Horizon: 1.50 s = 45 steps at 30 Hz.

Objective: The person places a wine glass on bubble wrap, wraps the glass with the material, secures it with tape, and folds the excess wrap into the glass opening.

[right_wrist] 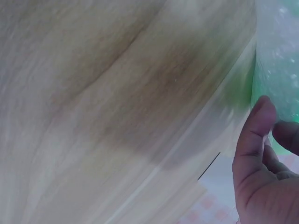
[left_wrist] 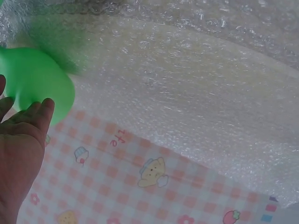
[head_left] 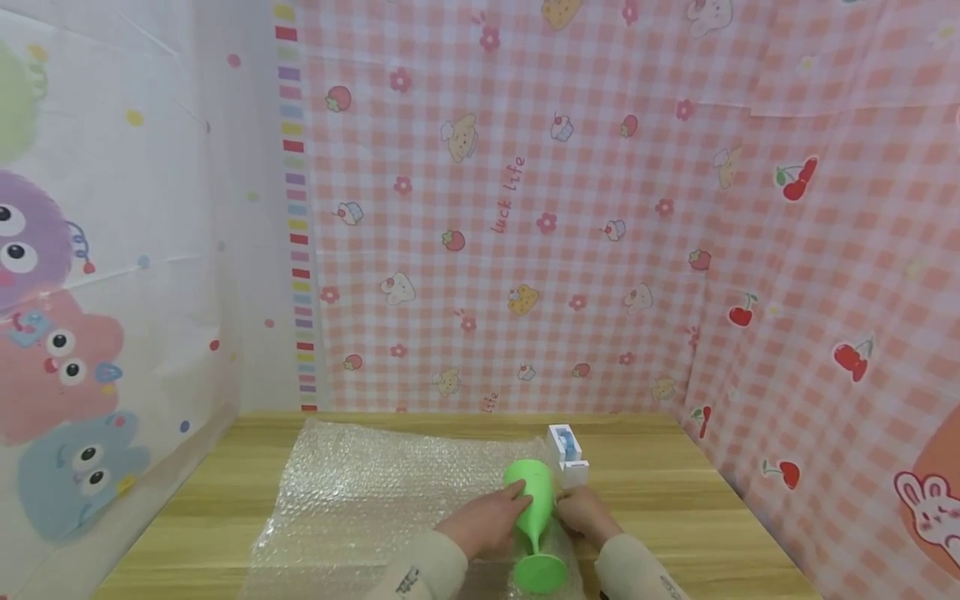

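A green plastic goblet (head_left: 534, 508) lies on its side on a sheet of bubble wrap (head_left: 360, 492), its round base toward me. My left hand (head_left: 487, 517) holds the goblet's bowl from the left, fingers over its upper side; the left wrist view shows fingertips against the green bowl (left_wrist: 42, 84). On the other side of the goblet, my right hand (head_left: 588, 512) pinches the right edge of the bubble wrap between thumb and finger. In the right wrist view that wrap (right_wrist: 275, 70) rises beside the fingertips, with green showing through.
A white tape dispenser (head_left: 576, 473) with a blue roll stands just beyond my right hand. Bare wooden tabletop (head_left: 675, 517) extends to the right of the wrap. Patterned cloths (head_left: 487, 275) hang behind the table and at both sides.
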Tool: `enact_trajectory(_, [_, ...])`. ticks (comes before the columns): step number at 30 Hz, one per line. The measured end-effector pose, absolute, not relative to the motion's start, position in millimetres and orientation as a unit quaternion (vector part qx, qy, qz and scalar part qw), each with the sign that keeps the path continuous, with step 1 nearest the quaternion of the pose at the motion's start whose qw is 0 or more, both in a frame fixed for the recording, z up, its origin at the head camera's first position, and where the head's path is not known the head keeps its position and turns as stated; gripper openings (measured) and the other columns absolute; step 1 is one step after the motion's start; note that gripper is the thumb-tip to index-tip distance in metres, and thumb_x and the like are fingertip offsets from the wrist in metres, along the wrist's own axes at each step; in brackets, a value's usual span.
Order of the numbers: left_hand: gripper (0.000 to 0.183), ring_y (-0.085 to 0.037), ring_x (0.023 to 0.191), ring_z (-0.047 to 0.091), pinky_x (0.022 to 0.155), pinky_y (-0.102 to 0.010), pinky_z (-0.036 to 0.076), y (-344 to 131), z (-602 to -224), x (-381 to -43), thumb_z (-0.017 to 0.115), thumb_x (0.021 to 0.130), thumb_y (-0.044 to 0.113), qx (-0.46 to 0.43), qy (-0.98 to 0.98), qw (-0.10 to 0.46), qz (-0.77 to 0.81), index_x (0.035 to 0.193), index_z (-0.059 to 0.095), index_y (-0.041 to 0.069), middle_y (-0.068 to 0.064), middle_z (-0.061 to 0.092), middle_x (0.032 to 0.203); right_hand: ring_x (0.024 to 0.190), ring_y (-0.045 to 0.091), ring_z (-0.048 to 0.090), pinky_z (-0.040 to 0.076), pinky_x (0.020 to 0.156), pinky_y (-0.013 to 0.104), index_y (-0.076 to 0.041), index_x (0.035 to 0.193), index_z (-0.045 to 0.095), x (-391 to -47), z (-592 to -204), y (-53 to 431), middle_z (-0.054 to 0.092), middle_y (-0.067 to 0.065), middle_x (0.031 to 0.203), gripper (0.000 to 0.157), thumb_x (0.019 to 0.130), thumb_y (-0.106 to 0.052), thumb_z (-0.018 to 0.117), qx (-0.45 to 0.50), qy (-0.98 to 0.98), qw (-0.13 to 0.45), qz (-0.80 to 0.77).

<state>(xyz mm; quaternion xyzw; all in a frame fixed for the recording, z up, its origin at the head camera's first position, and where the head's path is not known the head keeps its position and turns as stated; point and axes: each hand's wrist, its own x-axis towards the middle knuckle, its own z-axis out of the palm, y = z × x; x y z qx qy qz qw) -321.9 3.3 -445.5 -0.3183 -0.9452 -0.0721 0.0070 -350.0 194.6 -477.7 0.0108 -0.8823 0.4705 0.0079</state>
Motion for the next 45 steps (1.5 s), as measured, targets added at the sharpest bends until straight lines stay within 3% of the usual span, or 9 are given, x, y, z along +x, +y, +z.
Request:
enact_trajectory(8, [0.076, -0.027, 0.126, 0.054, 0.105, -0.035, 0.044, -1.8, -445.6, -322.5, 0.076, 0.079, 0.013, -0.316, -0.944, 0.013, -0.096, 0.149, 0.045, 0.013, -0.014, 0.041, 0.152, 0.046, 0.01, 0.039, 0.036, 0.043, 0.021, -0.017, 0.052, 0.037, -351.8, -476.5, 187.5, 0.039, -0.005, 0.05, 0.029, 0.067, 0.004, 0.049, 0.012, -0.901, 0.054, 0.431])
enact_trajectory(12, [0.078, -0.028, 0.123, 0.056, 0.103, -0.037, 0.047, -3.7, -448.2, -323.5, 0.078, 0.078, 0.011, -0.305, -0.947, 0.006, -0.102, 0.149, 0.045, 0.015, -0.017, 0.04, 0.151, 0.049, 0.012, 0.045, 0.042, 0.046, 0.023, -0.011, 0.055, 0.049, -350.6, -475.3, 183.2, 0.046, -0.001, 0.054, 0.021, 0.071, 0.002, 0.054, 0.001, -0.903, 0.063, 0.425])
enact_trajectory(16, [0.077, -0.026, 0.12, 0.058, 0.101, -0.033, 0.048, -3.9, -452.9, -325.2, 0.078, 0.076, 0.007, -0.318, -0.943, 0.017, -0.095, 0.147, 0.047, 0.011, -0.015, 0.036, 0.154, 0.054, 0.015, 0.051, 0.047, 0.049, 0.026, 0.001, 0.069, 0.064, -348.5, -473.3, 181.3, 0.055, 0.004, 0.062, 0.008, 0.074, 0.001, 0.058, -0.009, -0.904, 0.067, 0.422])
enact_trajectory(21, [0.075, -0.025, 0.116, 0.06, 0.1, -0.032, 0.048, -4.8, -452.5, -324.2, 0.078, 0.076, 0.009, -0.325, -0.941, 0.027, -0.092, 0.144, 0.049, 0.007, -0.012, 0.039, 0.153, 0.059, 0.018, 0.056, 0.051, 0.053, 0.03, 0.011, 0.091, 0.069, -345.0, -470.5, 179.7, 0.062, 0.009, 0.073, 0.019, 0.076, 0.0, 0.061, -0.013, -0.902, 0.078, 0.425])
enact_trajectory(26, [0.073, -0.026, 0.112, 0.062, 0.097, -0.034, 0.05, -10.5, -453.1, -324.7, 0.077, 0.081, 0.013, -0.322, -0.942, 0.02, -0.092, 0.147, 0.046, 0.01, -0.015, 0.042, 0.151, 0.06, 0.017, 0.056, 0.05, 0.053, 0.029, 0.008, 0.089, 0.071, -344.2, -468.0, 176.6, 0.062, 0.007, 0.071, 0.017, 0.078, -0.001, 0.062, -0.004, -0.899, 0.083, 0.431])
enact_trajectory(34, [0.076, -0.023, 0.1, 0.065, 0.088, -0.031, 0.054, -16.1, -457.9, -322.7, 0.076, 0.076, 0.006, -0.32, -0.941, 0.028, -0.103, 0.146, 0.048, 0.01, -0.018, 0.039, 0.151, 0.064, 0.017, 0.06, 0.054, 0.055, 0.029, 0.008, 0.091, 0.071, -347.0, -468.4, 172.3, 0.066, 0.009, 0.078, 0.017, 0.079, 0.001, 0.062, 0.012, -0.889, 0.068, 0.453])
enact_trajectory(45, [0.078, -0.021, 0.108, 0.063, 0.094, -0.029, 0.051, -17.8, -458.1, -319.0, 0.075, 0.078, 0.007, -0.333, -0.936, 0.015, -0.115, 0.149, 0.042, 0.005, -0.016, 0.032, 0.157, 0.066, 0.017, 0.061, 0.056, 0.058, 0.031, 0.009, 0.093, 0.07, -346.6, -465.1, 171.7, 0.067, 0.011, 0.082, 0.015, 0.082, 0.003, 0.062, 0.012, -0.88, 0.06, 0.471])
